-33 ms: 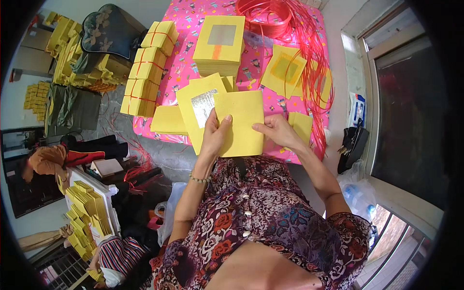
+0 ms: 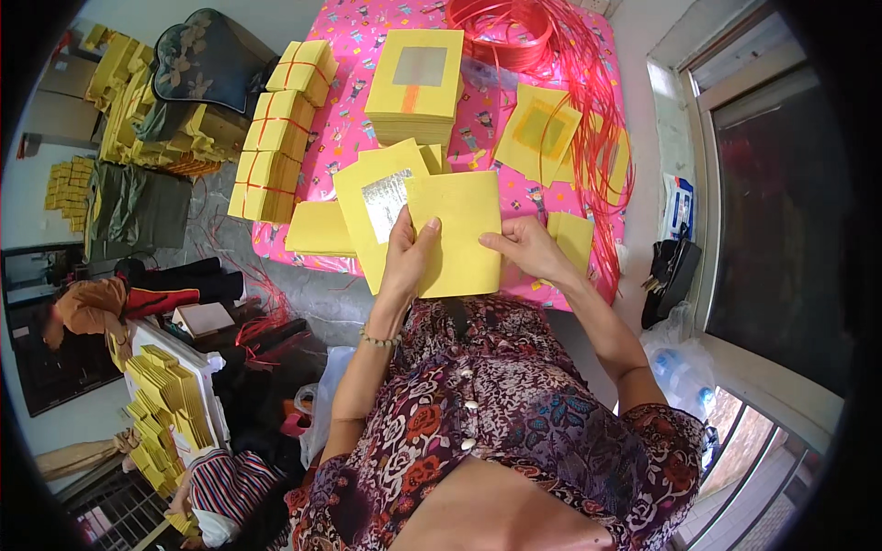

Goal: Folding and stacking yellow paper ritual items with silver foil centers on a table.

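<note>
In front of me I hold a plain yellow paper sheet [image 2: 457,225]. My left hand [image 2: 409,254] grips its left edge, thumb on top and fingers hidden beneath. My right hand [image 2: 524,246] pinches its right edge between thumb and curled fingers. Partly under the plain sheet, by my left hand, is a yellow sheet with a shiny silver foil square [image 2: 386,204]; whether my left fingers hold it too is hidden. Beyond stands a thick stack of yellow paper [image 2: 413,92], its top sheet bearing a silver square and an orange mark.
A pink patterned cloth [image 2: 349,92] covers the table. Bundles tied with red strips [image 2: 280,119] line its left side. A coil of red plastic strapping [image 2: 501,41] trails loose strands over sheets [image 2: 539,133] at right. At left, other people work beside yellow piles [image 2: 165,386].
</note>
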### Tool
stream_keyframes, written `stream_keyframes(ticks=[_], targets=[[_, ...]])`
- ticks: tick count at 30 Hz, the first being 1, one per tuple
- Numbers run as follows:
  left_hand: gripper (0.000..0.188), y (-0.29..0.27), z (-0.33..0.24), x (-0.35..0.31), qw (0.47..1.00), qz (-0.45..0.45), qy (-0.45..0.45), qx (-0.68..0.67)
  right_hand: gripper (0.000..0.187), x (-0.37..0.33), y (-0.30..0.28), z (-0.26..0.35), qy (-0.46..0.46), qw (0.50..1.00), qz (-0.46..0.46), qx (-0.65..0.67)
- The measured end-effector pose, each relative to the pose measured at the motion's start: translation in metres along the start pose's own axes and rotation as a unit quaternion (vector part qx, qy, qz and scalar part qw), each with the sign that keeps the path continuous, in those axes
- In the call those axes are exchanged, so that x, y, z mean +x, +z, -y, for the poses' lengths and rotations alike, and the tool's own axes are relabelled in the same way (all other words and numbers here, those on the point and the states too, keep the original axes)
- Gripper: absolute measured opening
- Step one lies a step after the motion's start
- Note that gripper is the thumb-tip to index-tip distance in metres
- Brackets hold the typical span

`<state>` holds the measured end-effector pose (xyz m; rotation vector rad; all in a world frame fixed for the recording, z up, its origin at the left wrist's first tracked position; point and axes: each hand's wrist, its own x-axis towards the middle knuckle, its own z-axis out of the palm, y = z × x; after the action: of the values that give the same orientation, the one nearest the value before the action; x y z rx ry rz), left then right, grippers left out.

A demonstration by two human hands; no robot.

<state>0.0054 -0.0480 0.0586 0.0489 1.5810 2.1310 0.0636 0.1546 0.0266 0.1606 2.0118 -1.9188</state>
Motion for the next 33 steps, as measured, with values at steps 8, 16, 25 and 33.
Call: stream_keyframes(ticks=[8,16,25,33], targets=[[0.036,-0.003,0.009,0.003,1.0,-0.012,0.02,0.008,0.03,-0.011,0.009,-0.026,-0.005,0.999,-0.005,0.032],[0.037,-0.01,0.006,0.0,0.997,-0.058,0.045,0.03,0.026,-0.029,0.024,-0.009,0.052,0.994,0.016,0.097],[0.038,0.023,0.021,-0.005,0.995,0.049,0.009,0.087,0.02,-0.028,-0.011,-0.007,-0.036,0.966,-0.169,0.192],[0.037,0.037,0.023,-0.002,0.987,0.117,-0.028,0.109,0.018,-0.039,-0.023,-0.019,-0.052,0.942,-0.23,0.24]])
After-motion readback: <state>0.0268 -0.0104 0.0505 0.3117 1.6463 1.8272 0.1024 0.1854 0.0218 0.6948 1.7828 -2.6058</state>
